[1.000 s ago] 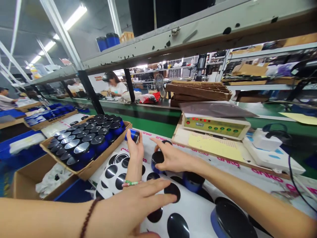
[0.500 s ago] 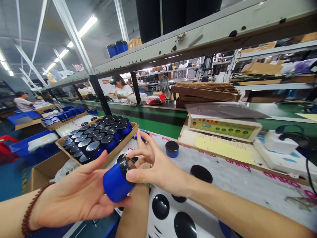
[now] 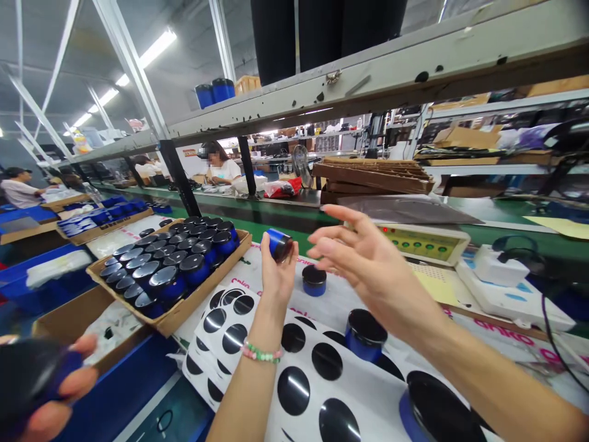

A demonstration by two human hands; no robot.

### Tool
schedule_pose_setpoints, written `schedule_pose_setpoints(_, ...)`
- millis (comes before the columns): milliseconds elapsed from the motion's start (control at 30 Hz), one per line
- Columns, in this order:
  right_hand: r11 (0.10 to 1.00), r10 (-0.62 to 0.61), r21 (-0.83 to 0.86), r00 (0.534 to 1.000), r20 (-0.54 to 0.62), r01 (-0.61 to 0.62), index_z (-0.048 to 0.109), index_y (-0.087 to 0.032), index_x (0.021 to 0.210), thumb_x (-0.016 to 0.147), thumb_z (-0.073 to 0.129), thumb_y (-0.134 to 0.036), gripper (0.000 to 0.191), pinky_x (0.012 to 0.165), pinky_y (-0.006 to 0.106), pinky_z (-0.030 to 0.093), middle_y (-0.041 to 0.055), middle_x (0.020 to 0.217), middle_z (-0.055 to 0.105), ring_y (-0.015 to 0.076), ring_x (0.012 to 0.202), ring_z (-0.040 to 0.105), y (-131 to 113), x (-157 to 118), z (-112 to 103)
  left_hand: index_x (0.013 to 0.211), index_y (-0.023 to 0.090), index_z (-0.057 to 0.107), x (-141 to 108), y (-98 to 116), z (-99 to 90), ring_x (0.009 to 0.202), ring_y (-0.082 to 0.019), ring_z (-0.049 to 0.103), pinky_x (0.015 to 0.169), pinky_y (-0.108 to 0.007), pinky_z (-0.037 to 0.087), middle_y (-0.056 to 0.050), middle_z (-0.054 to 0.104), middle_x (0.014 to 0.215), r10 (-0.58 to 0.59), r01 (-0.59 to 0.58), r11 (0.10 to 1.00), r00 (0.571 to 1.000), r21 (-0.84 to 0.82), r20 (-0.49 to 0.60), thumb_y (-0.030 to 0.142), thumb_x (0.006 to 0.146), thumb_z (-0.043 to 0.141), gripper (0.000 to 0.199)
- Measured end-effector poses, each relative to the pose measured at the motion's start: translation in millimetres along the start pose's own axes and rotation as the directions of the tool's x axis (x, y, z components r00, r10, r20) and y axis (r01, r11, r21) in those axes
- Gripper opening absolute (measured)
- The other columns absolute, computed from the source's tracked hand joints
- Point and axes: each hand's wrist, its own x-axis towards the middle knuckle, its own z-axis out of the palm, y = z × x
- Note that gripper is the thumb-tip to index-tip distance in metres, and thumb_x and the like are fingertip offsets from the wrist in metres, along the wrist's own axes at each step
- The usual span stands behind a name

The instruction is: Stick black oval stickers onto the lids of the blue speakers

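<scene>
My left hand point(image 3: 278, 279), with a bead bracelet at the wrist, reaches up from the bottom centre. Its fingers are wrapped round a small blue cylinder with a black end point(image 3: 277, 244), tilted on its side. To the right, my right hand point(image 3: 356, 258) hovers with its fingers stretched out and nothing between them. A blue cylinder with a black top point(image 3: 314, 280) stands on the table just behind it. Another person's hand point(image 3: 76, 383) at the left edge, blurred and partly cut off, grips a black-topped blue cylinder point(image 3: 30, 380).
White sheets with glossy black discs point(image 3: 294, 390) lie in front. More black-topped cylinders point(image 3: 365, 334) stand at the right. A cardboard tray point(image 3: 168, 319) full of similar cylinders sits left. A panel box with green buttons point(image 3: 427, 242) and a white device point(image 3: 510, 288) are at the back right.
My right hand has let go of the cylinder in the other person's hand and moved right. That person's hand has carried it to the left edge. My left hand still holds its cylinder.
</scene>
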Motion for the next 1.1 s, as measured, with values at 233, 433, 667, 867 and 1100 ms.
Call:
schedule_pose_setpoints(233,0.916,-0.216,-0.368,0.969,-0.123,0.158,0.025,-0.035,0.136,0.082,0.067,-0.030,0.069,0.092,0.038,0.047,0.0027,0.106,0.053,0.0184,0.102,0.055,-3.6,-41.0,-41.7,0.100,0.013,0.066,-37.0,-49.7,21.6,0.088,-0.016,0.064,0.080,-0.023,0.052,-0.008,0.067,0.100,-0.092,0.076,0.996,0.909,0.054,0.407,0.051,0.084,0.058,0.042)
schedule_pose_setpoints(433,0.837,-0.251,-0.495,0.968,0.030,0.233,0.013,-0.047,0.141,0.077,0.074,-0.027,0.091,0.103,0.041,0.040,0.0006,0.125,0.042,0.0197,0.116,0.047,-1.9,-56.2,-47.0,0.101,0.022,0.069,-80.8,-56.8,18.8,0.090,-0.014,0.065,0.081,-0.021,0.050,-0.001,0.069,0.101,-0.020,0.005,0.999,0.912,0.040,0.410,0.052,0.082,0.060,0.036)
schedule_pose_setpoints(667,0.991,-0.027,-0.134,1.000,0.004,0.028,0.019,-0.042,0.141,0.081,0.069,-0.036,0.078,0.087,0.041,0.050,0.0034,0.111,0.058,0.0215,0.097,0.060,-12.1,-54.3,-49.7,0.126,0.025,0.053,-90.0,-59.3,10.0,0.126,-0.024,0.046,0.098,-0.031,0.045,-0.004,0.057,0.130,-0.005,-0.055,0.993,0.865,0.104,0.503,0.052,0.078,0.065,0.057)
schedule_pose_setpoints(867,0.981,0.149,0.127,0.988,-0.029,-0.144,0.030,-0.035,0.138,0.078,0.066,-0.044,0.070,0.088,0.046,0.048,0.0048,0.106,0.064,0.0265,0.097,0.063,-15.6,-50.1,-49.9,0.131,0.025,0.046,-89.3,-65.6,4.4,0.125,-0.029,0.047,0.103,-0.040,0.041,-0.009,0.056,0.130,0.168,-0.294,0.946,0.804,0.136,0.571,0.049,0.075,0.070,0.066)
schedule_pose_setpoints(1100,0.932,-0.304,-0.189,0.951,0.064,0.310,0.022,-0.048,0.138,0.080,0.067,-0.016,0.080,0.108,0.047,0.033,-0.0009,0.130,0.049,0.0224,0.125,0.043,-2.1,-59.2,-43.2,0.131,0.028,0.045,-91.2,-68.6,4.7,0.120,-0.028,0.052,0.104,-0.038,0.041,-0.008,0.057,0.127,0.145,-0.254,0.952,0.867,0.173,0.476,0.064,0.065,0.070,0.080)
